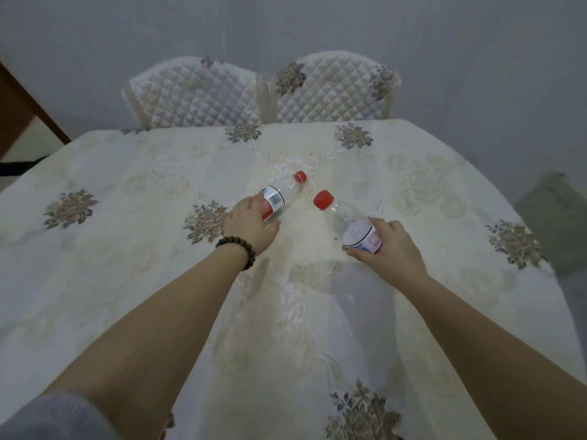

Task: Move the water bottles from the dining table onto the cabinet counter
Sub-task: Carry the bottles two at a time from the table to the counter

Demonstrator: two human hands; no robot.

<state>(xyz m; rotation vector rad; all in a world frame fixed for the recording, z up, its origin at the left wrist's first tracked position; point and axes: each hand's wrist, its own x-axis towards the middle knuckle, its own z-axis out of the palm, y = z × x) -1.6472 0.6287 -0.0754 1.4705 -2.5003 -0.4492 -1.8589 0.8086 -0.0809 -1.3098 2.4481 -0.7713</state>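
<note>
The table (pixel 127 281) surface lies open on all sides of the two bottles; nothing else stands on the cloth. The left bottle (pixel 279 195) and right bottle (pixel 346 220) tilt toward each other, their red caps near but apart, leaving a narrow gap between them. Two quilted chairs (pixel 263 90) stand side by side against the far edge, closing that side. A dark wooden panel (pixel 22 112) stands at far left, a grey object (pixel 559 217) off the right edge.
</note>
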